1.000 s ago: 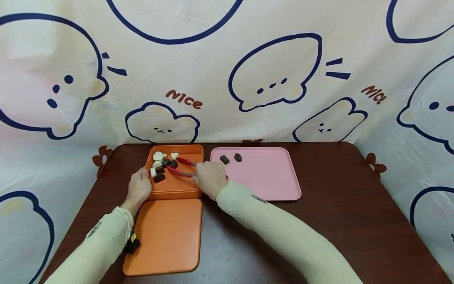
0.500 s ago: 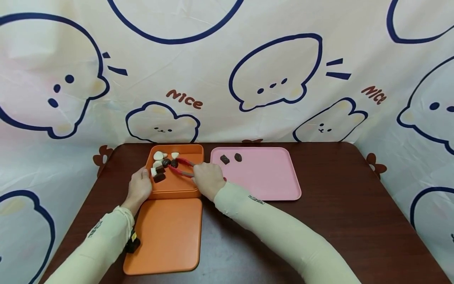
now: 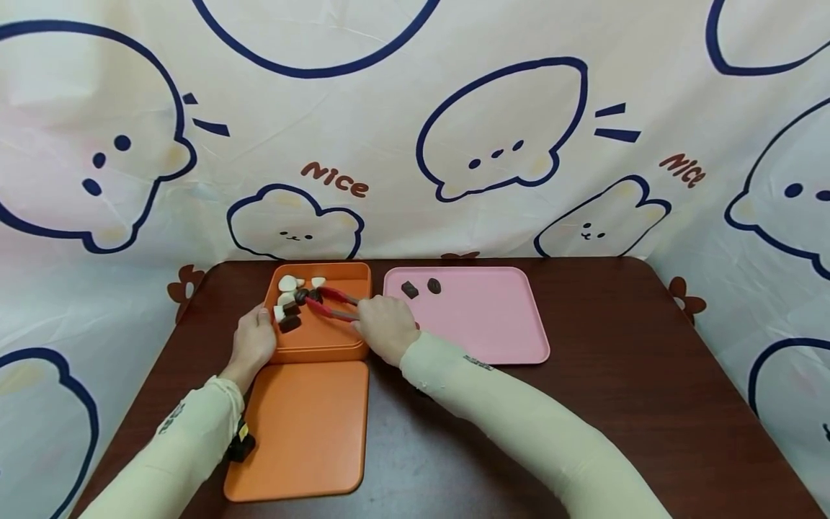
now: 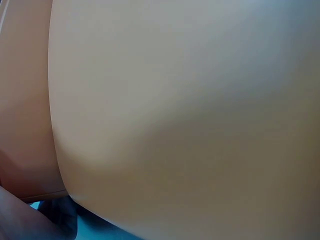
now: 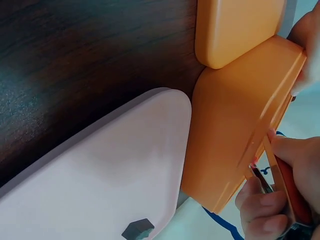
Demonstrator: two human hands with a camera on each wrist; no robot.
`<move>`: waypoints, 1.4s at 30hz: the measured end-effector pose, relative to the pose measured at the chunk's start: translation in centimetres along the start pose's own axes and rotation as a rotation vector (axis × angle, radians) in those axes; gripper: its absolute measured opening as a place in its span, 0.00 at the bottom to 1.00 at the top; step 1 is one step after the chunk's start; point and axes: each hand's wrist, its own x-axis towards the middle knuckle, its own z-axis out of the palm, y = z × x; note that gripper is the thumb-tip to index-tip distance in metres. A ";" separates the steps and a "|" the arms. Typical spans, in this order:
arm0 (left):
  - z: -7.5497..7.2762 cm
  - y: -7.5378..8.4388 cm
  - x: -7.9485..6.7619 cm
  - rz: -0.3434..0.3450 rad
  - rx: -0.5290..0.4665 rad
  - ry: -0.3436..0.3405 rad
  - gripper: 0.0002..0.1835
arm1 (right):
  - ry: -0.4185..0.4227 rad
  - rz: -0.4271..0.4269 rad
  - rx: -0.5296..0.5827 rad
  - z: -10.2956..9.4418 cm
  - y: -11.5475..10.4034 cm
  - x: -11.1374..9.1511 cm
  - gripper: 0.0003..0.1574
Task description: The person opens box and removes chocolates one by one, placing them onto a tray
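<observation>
My left hand (image 3: 255,339) grips the left wall of a shallow orange box (image 3: 333,339) in the head view. White and dark chocolate-like pieces (image 3: 288,283) lie in the box's left half. My right hand (image 3: 387,326) holds red-tipped tongs (image 3: 324,311) that reach in over the box's right wall. Their tips stand on either side of a dark round piece (image 3: 315,296); whether they touch it is hard to tell. In the right wrist view, thumb and fingers curl round the tongs' handle (image 5: 292,192). Orange surfaces fill most of the left wrist view.
A pink tray (image 3: 480,324) stands right of the box, with two dark pieces (image 3: 409,290) near its back left corner. In front of the box lies a flat orange lid (image 3: 298,432). All rest on a dark brown table (image 3: 616,360) before a patterned cloth (image 3: 389,144).
The tongs' tips have come slightly closer together round the dark piece. My right hand shifted a little left, then back right. The left hand stays on the box.
</observation>
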 end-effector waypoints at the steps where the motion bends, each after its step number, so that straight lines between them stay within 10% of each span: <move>1: 0.0 0.0 0.0 0.002 0.002 -0.001 0.32 | 0.002 -0.003 0.007 -0.1 0.1 0.0 0.21; 42: 0.1 0.0 -0.3 -0.012 -0.011 -0.013 0.34 | 0.174 -0.032 0.177 -1.9 6.9 -7.7 0.24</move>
